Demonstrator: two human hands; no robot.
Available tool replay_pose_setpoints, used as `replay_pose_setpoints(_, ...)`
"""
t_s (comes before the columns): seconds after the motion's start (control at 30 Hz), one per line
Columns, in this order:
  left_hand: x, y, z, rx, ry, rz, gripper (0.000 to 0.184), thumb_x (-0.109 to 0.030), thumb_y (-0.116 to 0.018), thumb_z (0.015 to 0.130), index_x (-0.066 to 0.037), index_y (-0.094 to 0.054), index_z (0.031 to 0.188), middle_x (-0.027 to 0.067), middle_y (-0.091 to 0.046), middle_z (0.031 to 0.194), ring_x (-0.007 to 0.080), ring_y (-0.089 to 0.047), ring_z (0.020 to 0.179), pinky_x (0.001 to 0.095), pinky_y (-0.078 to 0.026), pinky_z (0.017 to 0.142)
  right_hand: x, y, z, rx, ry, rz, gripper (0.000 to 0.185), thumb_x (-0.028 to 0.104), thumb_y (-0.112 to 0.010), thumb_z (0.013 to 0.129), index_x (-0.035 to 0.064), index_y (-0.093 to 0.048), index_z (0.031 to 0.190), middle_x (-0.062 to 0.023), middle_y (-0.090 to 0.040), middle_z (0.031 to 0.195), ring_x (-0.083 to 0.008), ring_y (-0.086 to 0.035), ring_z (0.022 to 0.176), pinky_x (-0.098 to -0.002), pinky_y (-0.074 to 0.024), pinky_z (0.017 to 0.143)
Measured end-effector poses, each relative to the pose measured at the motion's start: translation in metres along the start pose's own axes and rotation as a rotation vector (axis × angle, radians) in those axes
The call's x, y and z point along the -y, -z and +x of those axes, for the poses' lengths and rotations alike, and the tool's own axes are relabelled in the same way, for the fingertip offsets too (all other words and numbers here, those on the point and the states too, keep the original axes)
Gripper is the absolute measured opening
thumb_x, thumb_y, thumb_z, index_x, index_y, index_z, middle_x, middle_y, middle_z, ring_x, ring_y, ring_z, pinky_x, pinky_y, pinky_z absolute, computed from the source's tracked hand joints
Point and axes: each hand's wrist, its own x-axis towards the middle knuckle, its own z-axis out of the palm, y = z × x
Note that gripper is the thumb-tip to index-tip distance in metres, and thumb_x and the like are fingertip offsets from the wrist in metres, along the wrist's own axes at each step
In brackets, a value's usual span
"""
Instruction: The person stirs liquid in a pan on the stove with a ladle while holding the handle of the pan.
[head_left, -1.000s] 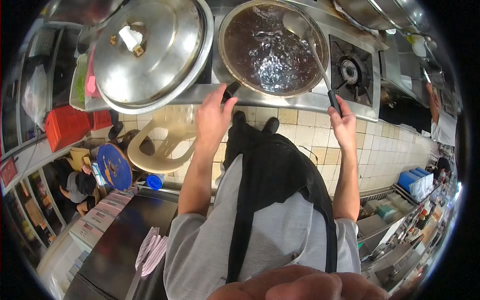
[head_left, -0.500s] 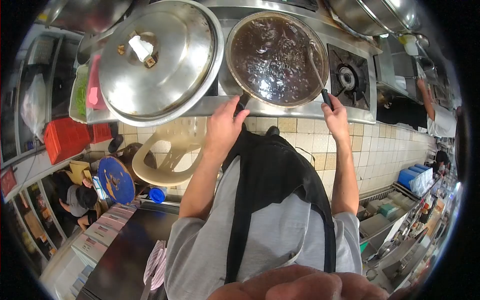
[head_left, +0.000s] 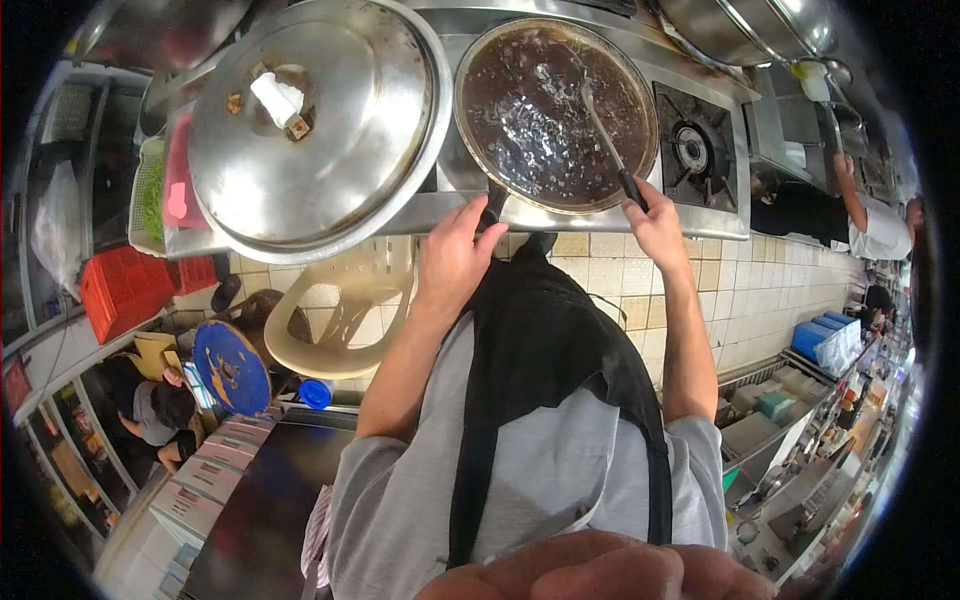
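Observation:
A wide round pan (head_left: 461, 125) on the stove holds dark brown liquid (head_left: 540, 120) with glossy, bubbly patches. At the pan's near edge, my left hand (head_left: 452, 255) is closed round its black handle (head_left: 493, 203), with the thumb to the right. My right hand (head_left: 657, 228) grips the black handle of a long metal cooking utensil (head_left: 606, 135). Its far end dips into the liquid, so the shape of its head is hard to make out. Left of the pan sits a very large pot with a domed metal lid (head_left: 330, 150); white cloth (head_left: 277, 100) is wrapped on the lid's knob.
A gas burner (head_left: 690, 148) lies right of the pan. Below the counter's left part stands a beige plastic chair (head_left: 330, 362), near a blue round board (head_left: 232, 368) and red crates (head_left: 122, 290). One person (head_left: 880, 230) works at far right; another (head_left: 155, 410) is at lower left.
My right hand has moved slightly left, and the utensil has swung left from the pan's right side toward its middle. My left hand stays on the pan handle. The view has shifted slightly.

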Motion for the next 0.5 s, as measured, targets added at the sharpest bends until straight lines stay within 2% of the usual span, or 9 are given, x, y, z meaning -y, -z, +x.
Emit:
replay_pose_setpoints(0.2,0.005,-0.003,0.0,-0.012,-0.024,0.003,0.046,-0.028,-0.082,0.09,0.002,-0.07,0.124,0.0211,-0.074,0.109,0.0367,-0.071,0.092,0.0422,-0.057,0.08,-0.006,-0.012,0.002,0.045,0.104,0.146,0.044,0.013,-0.065,0.095,-0.0085,-0.062,0.133,-0.0163,-0.075,0.107,-0.0157,-0.065,0.096,-0.0315,-0.0521,0.088)
replay_pose_setpoints(0.4,0.006,-0.003,0.001,-0.017,-0.034,0.01,0.048,-0.029,-0.082,0.09,0.002,-0.07,0.124,0.0216,-0.074,0.111,0.0365,-0.072,0.093,0.0416,-0.057,0.081,0.002,-0.013,-0.007,0.109,0.076,0.137,0.044,0.012,-0.065,0.095,-0.0086,-0.061,0.134,-0.0133,-0.073,0.106,-0.014,-0.062,0.096,-0.0306,-0.0512,0.088)
replay_pose_setpoints(0.5,0.006,-0.003,0.002,-0.008,-0.025,0.042,0.048,-0.029,-0.082,0.09,0.002,-0.07,0.125,0.0221,-0.074,0.111,0.0366,-0.072,0.094,0.0414,-0.058,0.081,0.01,-0.009,-0.014,0.171,0.038,0.073,0.048,0.01,-0.065,0.097,-0.008,-0.057,0.141,-0.0009,-0.066,0.091,-0.0075,-0.057,0.077,-0.026,-0.049,0.069)
